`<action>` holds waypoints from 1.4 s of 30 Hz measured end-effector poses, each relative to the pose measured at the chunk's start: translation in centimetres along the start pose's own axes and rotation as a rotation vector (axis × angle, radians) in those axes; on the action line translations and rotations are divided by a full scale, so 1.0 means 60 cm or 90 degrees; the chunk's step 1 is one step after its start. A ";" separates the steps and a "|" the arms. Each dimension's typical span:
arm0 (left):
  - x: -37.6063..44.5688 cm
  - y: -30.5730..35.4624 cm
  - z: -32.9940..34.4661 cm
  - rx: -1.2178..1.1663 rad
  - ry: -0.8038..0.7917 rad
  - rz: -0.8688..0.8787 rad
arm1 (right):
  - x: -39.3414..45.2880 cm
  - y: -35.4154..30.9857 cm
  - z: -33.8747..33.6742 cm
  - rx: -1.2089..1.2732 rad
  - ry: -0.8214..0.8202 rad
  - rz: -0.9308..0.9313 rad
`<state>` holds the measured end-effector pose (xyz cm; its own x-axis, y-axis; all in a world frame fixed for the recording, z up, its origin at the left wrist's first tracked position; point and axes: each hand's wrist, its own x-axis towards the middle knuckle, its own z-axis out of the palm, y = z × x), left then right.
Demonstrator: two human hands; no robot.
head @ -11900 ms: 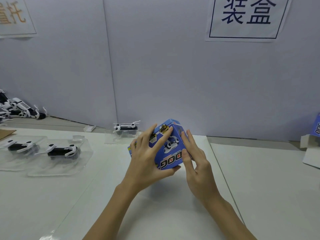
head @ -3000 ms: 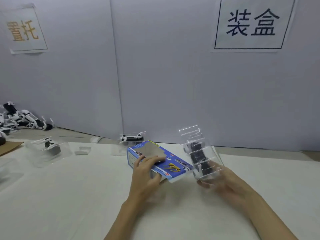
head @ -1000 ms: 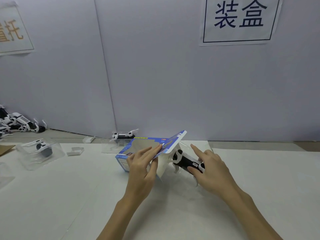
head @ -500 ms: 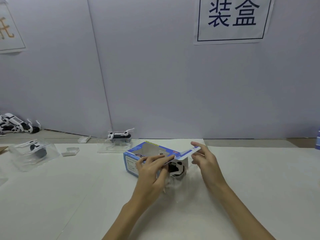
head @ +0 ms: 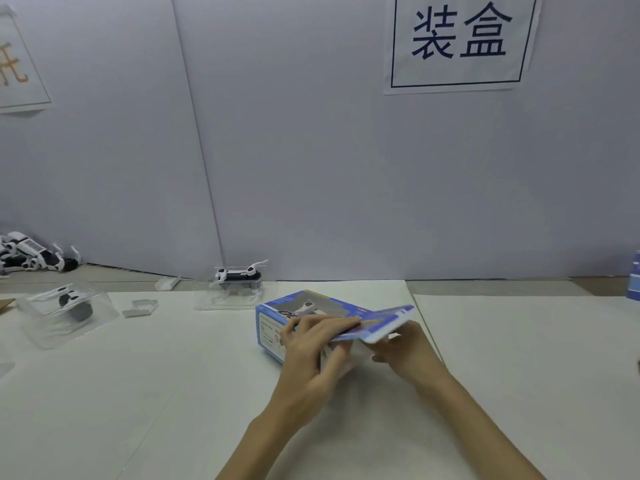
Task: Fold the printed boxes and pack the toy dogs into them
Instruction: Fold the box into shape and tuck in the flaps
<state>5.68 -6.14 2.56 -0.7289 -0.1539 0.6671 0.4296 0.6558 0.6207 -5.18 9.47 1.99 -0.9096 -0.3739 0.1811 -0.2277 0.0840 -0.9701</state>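
A blue printed cardboard box lies on its side on the white tabletop, just beyond centre toward twelve o'clock, its open end facing three o'clock with the long lid flap lifted out over the opening. The left hand grips the box near that end, fingers curled over the top panel and thumb low against the front. The right hand sits under the flap at the mouth, fingers bent; whether it pinches the flap or only props it I cannot tell. No toy dog shows at the opening. The box looks light and thin-walled, so it likely dents under a hard squeeze and skids on the smooth surface; holding it across the edges is safest, and the flap should be bent at its crease. Two toy dogs in clear plastic trays wait toward ten and eleven o'clock.
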 end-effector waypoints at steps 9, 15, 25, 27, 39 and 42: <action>0.016 -0.026 -0.037 -0.059 0.000 0.112 | -0.016 -0.062 -0.002 0.069 0.235 -0.174; 0.020 -0.027 -0.029 -0.151 0.106 0.085 | -0.022 -0.073 -0.018 0.107 0.265 -0.192; 0.030 0.002 -0.045 -0.432 0.148 -0.104 | -0.053 -0.072 0.041 -0.010 0.087 -0.324; 0.029 -0.001 -0.047 -0.427 0.133 -0.122 | -0.054 -0.072 0.044 0.002 0.075 -0.342; 0.034 -0.005 -0.049 -0.235 0.103 -0.105 | -0.048 -0.083 0.033 0.092 0.109 -0.274; 0.035 0.001 -0.053 -0.285 0.101 -0.129 | -0.047 -0.089 0.024 0.247 0.076 -0.265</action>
<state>5.86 -8.79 5.30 -0.7463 -0.3784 0.5476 0.4995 0.2254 0.8365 -0.89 8.76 6.42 -0.8089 -0.1948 0.5548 -0.4506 -0.4008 -0.7977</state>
